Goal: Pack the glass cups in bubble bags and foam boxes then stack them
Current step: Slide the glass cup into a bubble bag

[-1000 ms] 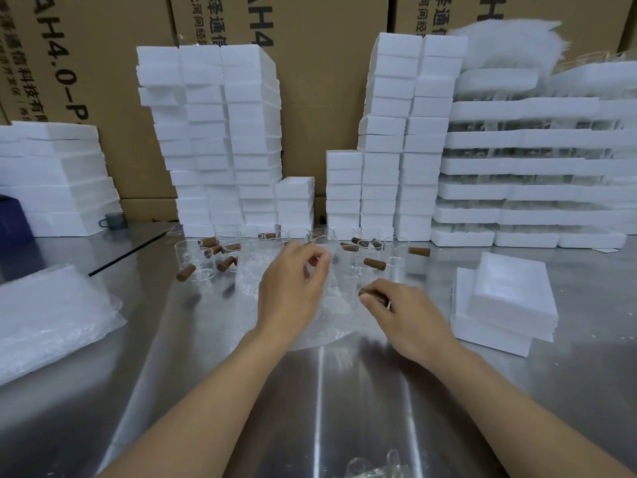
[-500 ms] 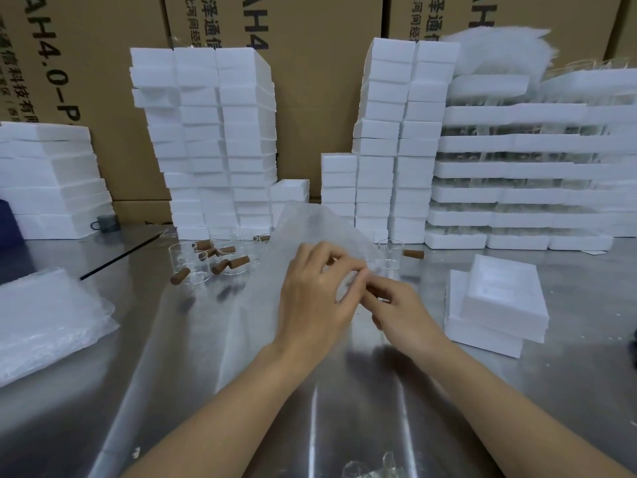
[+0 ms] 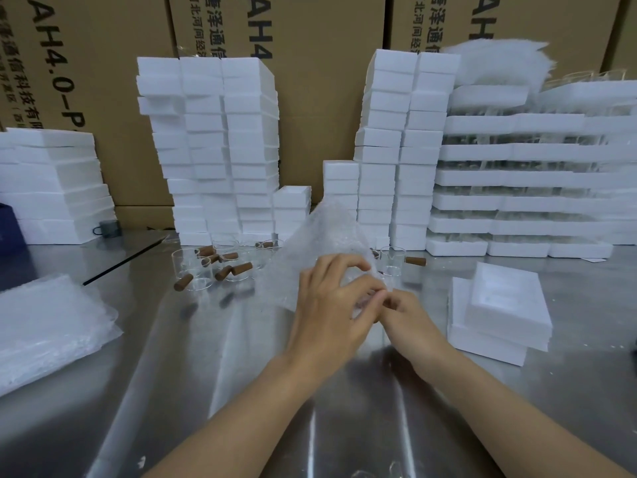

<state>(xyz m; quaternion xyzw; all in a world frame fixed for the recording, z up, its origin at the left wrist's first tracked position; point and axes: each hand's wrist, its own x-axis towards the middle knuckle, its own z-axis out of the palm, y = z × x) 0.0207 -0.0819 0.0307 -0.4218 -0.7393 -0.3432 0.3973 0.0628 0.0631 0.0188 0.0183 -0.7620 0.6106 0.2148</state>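
Observation:
A clear bubble bag [image 3: 320, 236] stands lifted off the steel table [image 3: 206, 357] in the middle. My left hand [image 3: 331, 305] pinches its lower edge, fingers curled over the film. My right hand [image 3: 406, 315] meets it from the right and grips the same edge; whether a cup is in this hand is hidden. Several glass cups with brown wooden handles [image 3: 213, 267] stand in a cluster behind and left of the bag. One more cup [image 3: 396, 262] shows to the right of it.
Tall stacks of white foam boxes [image 3: 213, 150] line the back, with cardboard cartons behind. Foam trays holding glassware [image 3: 534, 174] fill the back right. Two foam lids [image 3: 499, 312] lie right of my hands. A pile of bubble bags [image 3: 44, 326] sits at the left.
The bubble bag has been lifted from flat on the table to upright. Both hands have come together at its lower edge, and the bag now hides the middle cups.

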